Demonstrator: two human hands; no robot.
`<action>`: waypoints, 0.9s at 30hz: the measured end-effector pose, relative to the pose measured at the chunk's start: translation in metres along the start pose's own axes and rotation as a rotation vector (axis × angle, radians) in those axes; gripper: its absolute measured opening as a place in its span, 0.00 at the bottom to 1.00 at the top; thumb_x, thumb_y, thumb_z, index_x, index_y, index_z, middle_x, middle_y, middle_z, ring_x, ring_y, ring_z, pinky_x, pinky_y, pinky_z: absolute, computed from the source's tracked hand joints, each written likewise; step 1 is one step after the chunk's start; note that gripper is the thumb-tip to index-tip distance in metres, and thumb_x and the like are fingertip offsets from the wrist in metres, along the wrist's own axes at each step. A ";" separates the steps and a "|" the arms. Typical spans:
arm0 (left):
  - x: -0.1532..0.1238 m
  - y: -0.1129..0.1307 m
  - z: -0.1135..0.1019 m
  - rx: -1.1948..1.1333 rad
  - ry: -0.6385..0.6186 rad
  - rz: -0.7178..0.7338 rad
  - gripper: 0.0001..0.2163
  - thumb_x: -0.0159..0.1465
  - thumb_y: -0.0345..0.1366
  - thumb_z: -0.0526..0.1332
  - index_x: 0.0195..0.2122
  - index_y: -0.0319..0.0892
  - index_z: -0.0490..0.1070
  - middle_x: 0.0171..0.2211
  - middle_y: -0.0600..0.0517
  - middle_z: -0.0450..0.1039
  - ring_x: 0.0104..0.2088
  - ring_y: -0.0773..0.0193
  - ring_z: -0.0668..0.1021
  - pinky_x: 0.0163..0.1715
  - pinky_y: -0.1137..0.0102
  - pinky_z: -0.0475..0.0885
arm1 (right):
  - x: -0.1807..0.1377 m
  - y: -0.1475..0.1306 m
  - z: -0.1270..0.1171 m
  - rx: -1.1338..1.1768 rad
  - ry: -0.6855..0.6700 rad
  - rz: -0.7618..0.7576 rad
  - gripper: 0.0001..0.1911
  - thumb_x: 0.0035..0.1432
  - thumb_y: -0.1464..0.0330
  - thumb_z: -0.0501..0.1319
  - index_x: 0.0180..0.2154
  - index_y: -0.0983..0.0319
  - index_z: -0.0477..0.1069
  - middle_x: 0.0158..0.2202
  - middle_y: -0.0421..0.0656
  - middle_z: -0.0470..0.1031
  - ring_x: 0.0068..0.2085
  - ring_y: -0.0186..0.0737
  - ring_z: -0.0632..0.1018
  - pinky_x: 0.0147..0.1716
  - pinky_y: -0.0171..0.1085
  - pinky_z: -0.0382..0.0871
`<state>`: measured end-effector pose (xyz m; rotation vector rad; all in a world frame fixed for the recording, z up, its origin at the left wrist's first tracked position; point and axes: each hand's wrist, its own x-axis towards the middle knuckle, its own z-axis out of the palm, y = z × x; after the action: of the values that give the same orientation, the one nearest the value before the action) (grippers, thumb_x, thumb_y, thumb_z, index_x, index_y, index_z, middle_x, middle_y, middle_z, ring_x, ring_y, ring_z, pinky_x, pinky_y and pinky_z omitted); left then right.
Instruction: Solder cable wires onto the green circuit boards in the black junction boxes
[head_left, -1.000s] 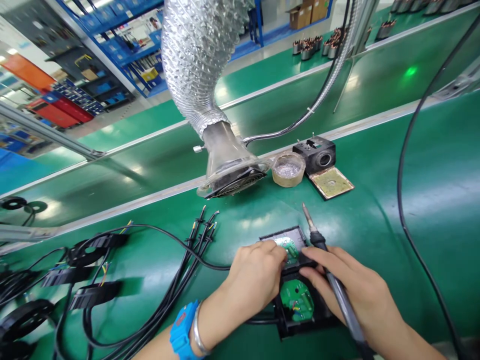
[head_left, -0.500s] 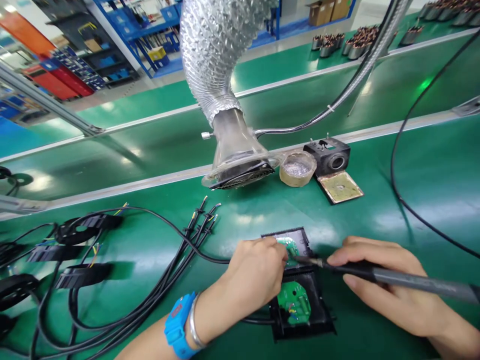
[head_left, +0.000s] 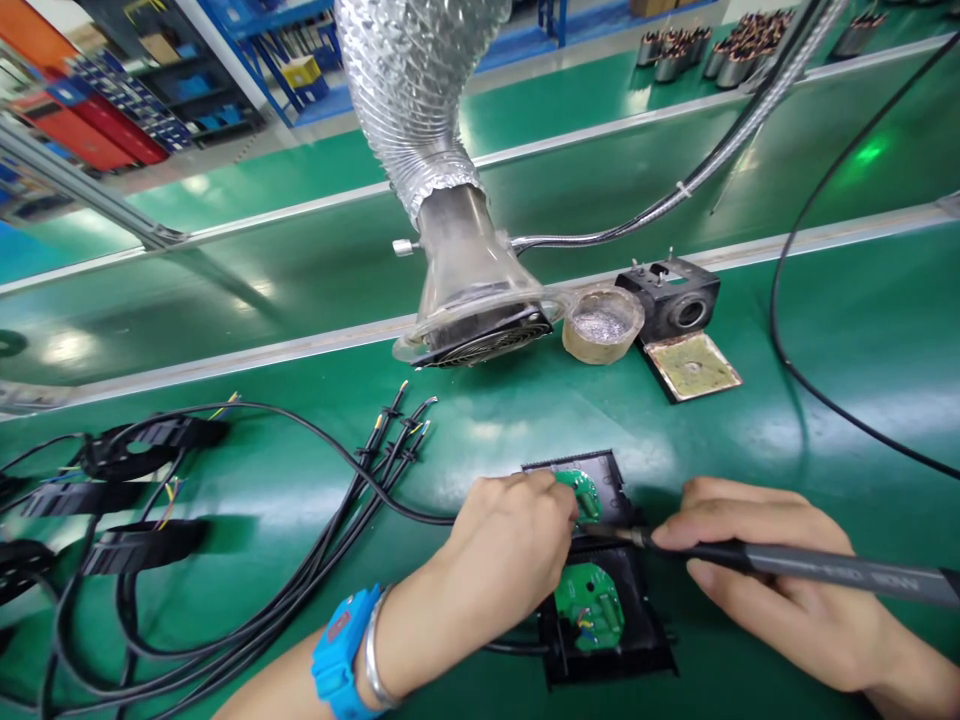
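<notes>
My right hand [head_left: 772, 580] is closed round the grey and black handle of a soldering iron [head_left: 825, 565]. The iron's metal tip points left, close to the fingertips of my left hand [head_left: 517, 555]. That left hand is closed in a pinch, and what its fingers hold is hidden. A black cable [head_left: 337, 440] runs in under it from the left. Partly behind the left hand lies a black housing [head_left: 607, 470] with a green circuit board [head_left: 589, 495]. Nearer to me, a second black housing [head_left: 649, 610] holds a green board [head_left: 589, 605] with coloured wires on it.
A fume extractor hood [head_left: 480, 300] hangs above the bench. Behind the housings stand a round solder pot [head_left: 600, 330] and an iron stand [head_left: 679, 300] with a sponge tray [head_left: 694, 367]. Several cables with stripped ends [head_left: 397, 435] and black round parts [head_left: 142, 545] lie at left.
The view has shifted slightly. The iron's tip has dropped a little toward the edge between the two housings. Both hands keep their grips.
</notes>
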<state>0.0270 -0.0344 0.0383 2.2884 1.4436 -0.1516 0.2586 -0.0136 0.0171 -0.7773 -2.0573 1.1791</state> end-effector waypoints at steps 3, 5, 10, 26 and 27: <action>0.001 0.000 -0.001 -0.001 -0.007 0.002 0.06 0.64 0.30 0.55 0.34 0.41 0.72 0.31 0.52 0.74 0.31 0.58 0.77 0.27 0.67 0.68 | 0.000 0.001 0.001 0.000 0.010 0.014 0.14 0.55 0.78 0.56 0.40 0.58 0.73 0.25 0.37 0.70 0.24 0.30 0.71 0.22 0.30 0.65; 0.002 0.000 -0.001 -0.002 -0.009 -0.004 0.06 0.64 0.30 0.55 0.33 0.41 0.72 0.31 0.52 0.74 0.30 0.59 0.77 0.27 0.68 0.68 | -0.001 0.002 0.001 0.002 0.014 0.016 0.14 0.55 0.78 0.56 0.40 0.59 0.73 0.25 0.37 0.70 0.23 0.30 0.71 0.21 0.31 0.65; 0.002 -0.001 -0.001 -0.007 -0.012 -0.008 0.07 0.64 0.30 0.55 0.32 0.41 0.71 0.30 0.52 0.73 0.30 0.60 0.77 0.26 0.69 0.66 | -0.001 0.001 0.000 -0.015 0.009 0.019 0.14 0.56 0.79 0.55 0.41 0.59 0.72 0.25 0.37 0.70 0.24 0.30 0.71 0.21 0.31 0.64; 0.004 -0.001 0.003 -0.110 0.068 -0.105 0.05 0.59 0.31 0.58 0.29 0.44 0.73 0.29 0.54 0.76 0.29 0.60 0.78 0.26 0.69 0.68 | 0.003 -0.013 0.002 -0.152 -0.034 -0.149 0.16 0.52 0.80 0.53 0.41 0.60 0.70 0.22 0.36 0.65 0.21 0.31 0.67 0.20 0.33 0.60; 0.004 -0.001 0.003 -0.108 0.072 -0.107 0.05 0.59 0.32 0.58 0.30 0.44 0.73 0.30 0.55 0.76 0.29 0.60 0.78 0.27 0.68 0.68 | 0.004 -0.015 0.002 -0.189 -0.055 -0.174 0.17 0.51 0.80 0.53 0.40 0.60 0.70 0.21 0.36 0.64 0.21 0.31 0.66 0.20 0.33 0.59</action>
<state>0.0287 -0.0317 0.0339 2.1508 1.5724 -0.0220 0.2521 -0.0172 0.0304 -0.6429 -2.2554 0.9306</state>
